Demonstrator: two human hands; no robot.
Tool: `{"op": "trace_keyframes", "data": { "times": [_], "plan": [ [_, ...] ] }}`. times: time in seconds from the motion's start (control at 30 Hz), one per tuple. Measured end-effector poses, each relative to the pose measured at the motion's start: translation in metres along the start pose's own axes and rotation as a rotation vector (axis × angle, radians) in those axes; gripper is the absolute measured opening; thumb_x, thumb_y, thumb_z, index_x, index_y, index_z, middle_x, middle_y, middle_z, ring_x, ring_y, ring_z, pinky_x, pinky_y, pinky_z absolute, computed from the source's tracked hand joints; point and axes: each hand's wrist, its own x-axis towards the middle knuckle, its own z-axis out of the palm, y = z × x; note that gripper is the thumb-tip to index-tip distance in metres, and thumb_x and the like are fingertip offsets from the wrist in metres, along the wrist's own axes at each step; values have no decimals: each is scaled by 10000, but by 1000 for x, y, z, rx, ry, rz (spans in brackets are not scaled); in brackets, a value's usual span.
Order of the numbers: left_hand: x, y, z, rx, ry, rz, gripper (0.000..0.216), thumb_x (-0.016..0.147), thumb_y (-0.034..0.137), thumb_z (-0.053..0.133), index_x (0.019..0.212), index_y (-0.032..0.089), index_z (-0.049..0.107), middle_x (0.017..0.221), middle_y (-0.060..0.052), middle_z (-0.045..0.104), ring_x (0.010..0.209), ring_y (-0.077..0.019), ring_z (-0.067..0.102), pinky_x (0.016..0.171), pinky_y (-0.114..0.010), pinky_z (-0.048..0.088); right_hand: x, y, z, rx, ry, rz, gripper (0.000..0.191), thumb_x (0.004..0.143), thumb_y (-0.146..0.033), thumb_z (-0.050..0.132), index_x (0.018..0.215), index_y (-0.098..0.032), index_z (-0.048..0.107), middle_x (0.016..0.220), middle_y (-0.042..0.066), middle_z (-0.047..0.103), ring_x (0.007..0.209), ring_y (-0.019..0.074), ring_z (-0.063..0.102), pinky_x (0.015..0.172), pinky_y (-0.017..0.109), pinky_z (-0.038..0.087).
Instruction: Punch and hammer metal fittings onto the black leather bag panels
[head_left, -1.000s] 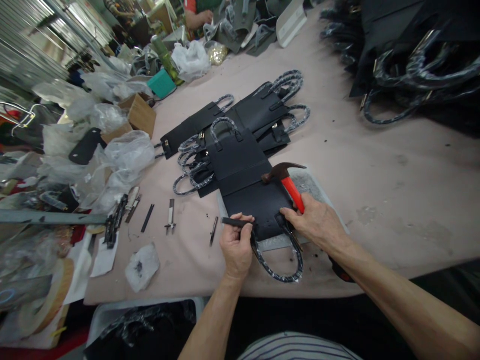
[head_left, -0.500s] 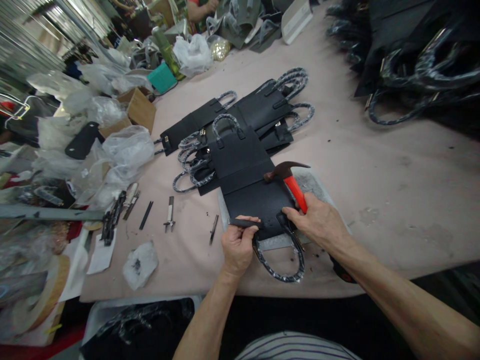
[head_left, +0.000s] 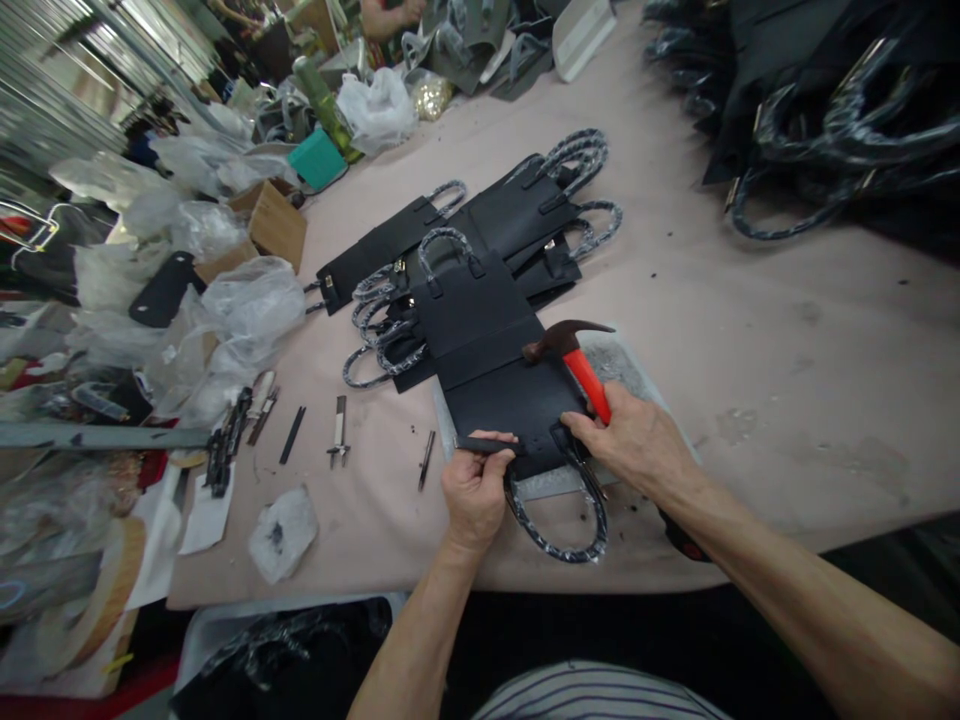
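A black bag panel [head_left: 487, 405] lies flat on a grey stone slab [head_left: 622, 365], its plastic-wrapped handle [head_left: 555, 552] looping toward me. My left hand [head_left: 476, 490] is closed around a dark, narrow bar-like tool [head_left: 484, 444], held nearly level at the panel's near left edge; its exact kind is unclear. In my right hand [head_left: 637, 440] is a claw hammer [head_left: 585, 380] with a red grip, its head above the panel. The thumb and fingertips of that hand rest by the handle's right tab [head_left: 561, 437].
More black bag pieces [head_left: 517, 215] with wrapped handles lie beyond the slab. To the left are a caliper-like tool [head_left: 340, 435], a thin metal rod [head_left: 426, 460] and a crumpled plastic bag [head_left: 283, 533]. A dark bag pile [head_left: 817, 120] stands at right.
The camera view has shifted slightly, so the table items appear a little to the left. Both hands keep nearly the same pose, with the hammer and the bar-like tool still held.
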Motion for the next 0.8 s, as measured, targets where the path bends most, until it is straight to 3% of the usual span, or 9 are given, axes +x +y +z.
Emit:
{"op": "trace_keyframes", "data": {
  "times": [0.4,0.8],
  "plan": [
    [1,-3,0,145,-20,79,112,950,229,675,1048,179,700,1004,-70,775,953,-217,767,905,-357,623,0,1,1,5,14,-8,348,901,-537,574,1011,-207,590,771,66,659,700,247,614,622,324,345],
    [4,1,1,134,-42,67,95,936,199,665,1029,186,685,986,-55,767,924,-197,753,882,-327,601,1,3,3,4,24,-16,368,902,-543,560,1032,-201,594,791,78,677,710,254,629,625,327,338]
  ]
}}
